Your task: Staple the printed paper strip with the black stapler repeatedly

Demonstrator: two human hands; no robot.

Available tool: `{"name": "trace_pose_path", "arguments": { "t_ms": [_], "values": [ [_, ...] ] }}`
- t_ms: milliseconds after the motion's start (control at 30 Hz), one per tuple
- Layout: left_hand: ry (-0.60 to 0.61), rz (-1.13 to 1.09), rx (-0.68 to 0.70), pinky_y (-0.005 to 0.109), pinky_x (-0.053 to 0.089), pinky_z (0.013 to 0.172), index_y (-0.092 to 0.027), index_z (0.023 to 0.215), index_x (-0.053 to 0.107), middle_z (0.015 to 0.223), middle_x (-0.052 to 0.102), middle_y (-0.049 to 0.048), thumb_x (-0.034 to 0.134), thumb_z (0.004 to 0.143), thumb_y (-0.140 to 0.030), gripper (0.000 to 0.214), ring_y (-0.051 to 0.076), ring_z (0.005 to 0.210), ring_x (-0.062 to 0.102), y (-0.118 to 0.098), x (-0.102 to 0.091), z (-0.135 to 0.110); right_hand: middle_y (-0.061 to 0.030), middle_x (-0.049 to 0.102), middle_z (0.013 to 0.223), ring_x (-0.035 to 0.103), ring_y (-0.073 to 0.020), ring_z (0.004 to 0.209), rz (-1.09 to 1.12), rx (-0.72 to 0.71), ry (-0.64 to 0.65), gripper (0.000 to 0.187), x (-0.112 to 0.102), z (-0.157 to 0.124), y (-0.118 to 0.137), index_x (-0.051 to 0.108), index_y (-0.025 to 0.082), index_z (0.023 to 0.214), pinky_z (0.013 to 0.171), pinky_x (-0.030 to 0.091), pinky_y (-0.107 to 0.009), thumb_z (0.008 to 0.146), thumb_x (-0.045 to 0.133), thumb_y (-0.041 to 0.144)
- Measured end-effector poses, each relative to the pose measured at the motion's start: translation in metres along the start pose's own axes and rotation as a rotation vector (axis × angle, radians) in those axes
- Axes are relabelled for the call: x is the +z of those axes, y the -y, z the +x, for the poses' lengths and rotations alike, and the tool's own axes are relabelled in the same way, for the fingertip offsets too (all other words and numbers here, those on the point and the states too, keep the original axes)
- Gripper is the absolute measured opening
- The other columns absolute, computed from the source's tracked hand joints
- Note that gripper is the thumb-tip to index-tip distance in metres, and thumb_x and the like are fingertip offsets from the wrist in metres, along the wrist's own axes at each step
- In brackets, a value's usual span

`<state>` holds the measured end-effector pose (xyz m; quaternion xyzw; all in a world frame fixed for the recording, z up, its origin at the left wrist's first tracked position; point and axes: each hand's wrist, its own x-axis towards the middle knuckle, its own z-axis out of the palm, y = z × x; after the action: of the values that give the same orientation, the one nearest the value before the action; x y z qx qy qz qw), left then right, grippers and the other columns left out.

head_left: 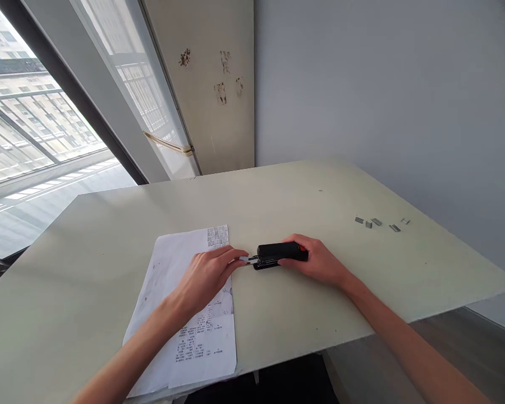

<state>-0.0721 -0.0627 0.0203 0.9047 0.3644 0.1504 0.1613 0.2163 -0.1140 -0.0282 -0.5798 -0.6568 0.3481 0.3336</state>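
Observation:
My right hand [313, 259] is wrapped around the rear of a black stapler [273, 252], which lies on its length above the table and points left. A patch of red shows by the fingers at its back. From the stapler's front end a narrow metal staple tray [253, 260] sticks out. The thumb and fingers of my left hand [219, 269] pinch the tip of this tray, where a small pale piece shows. Under my left wrist lies a stack of printed paper sheets [172, 252], partly covered by the forearm.
Several short strips of staples [376, 222] lie scattered on the right part of the pale table [278, 196]. A grey wall [387, 101] borders the table on the right. Beyond the far edge stand a worn cream panel [219, 129] and a window [37, 106].

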Motion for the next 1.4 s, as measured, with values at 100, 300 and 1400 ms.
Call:
{"name": "trace_pose_path", "arguments": {
  "t_ms": [100, 300, 1400],
  "values": [
    [-0.036, 0.082, 0.012, 0.028, 0.042, 0.062, -0.027, 0.116, 0.073, 0.107, 0.076, 0.0002, 0.042, 0.111, -0.047, 0.037, 0.015, 0.070, 0.066, 0.002, 0.000, -0.002, -0.0022, 0.072, 0.098, 0.061, -0.0217, 0.085, 0.010, 0.010, 0.000, 0.028, -0.001, 0.000, 0.001, 0.071, 0.027, 0.106, 0.070, 0.045, -0.032, 0.088, 0.074, 0.049],
    [-0.020, 0.197, 0.023, 0.030, 0.040, 0.059, -0.024, 0.114, 0.070, 0.112, 0.072, 0.0016, 0.040, 0.112, -0.042, 0.035, 0.014, 0.067, 0.063, 0.000, 0.008, -0.001, -0.0022, 0.072, 0.098, 0.060, -0.0218, 0.085, 0.019, 0.009, 0.007, 0.030, 0.000, 0.000, 0.000, 0.070, 0.028, 0.107, 0.071, 0.045, -0.033, 0.088, 0.074, 0.050],
    [0.059, 0.024, -0.045, 0.029, 0.045, 0.065, -0.026, 0.116, 0.071, 0.108, 0.073, 0.0020, 0.047, 0.108, -0.048, 0.033, 0.015, 0.071, 0.065, 0.011, 0.009, -0.003, -0.0030, 0.072, 0.097, 0.062, -0.0219, 0.085, -0.015, -0.013, -0.011, 0.031, -0.001, 0.000, 0.001, 0.071, 0.026, 0.105, 0.070, 0.047, -0.033, 0.088, 0.073, 0.052]
  ]
}}
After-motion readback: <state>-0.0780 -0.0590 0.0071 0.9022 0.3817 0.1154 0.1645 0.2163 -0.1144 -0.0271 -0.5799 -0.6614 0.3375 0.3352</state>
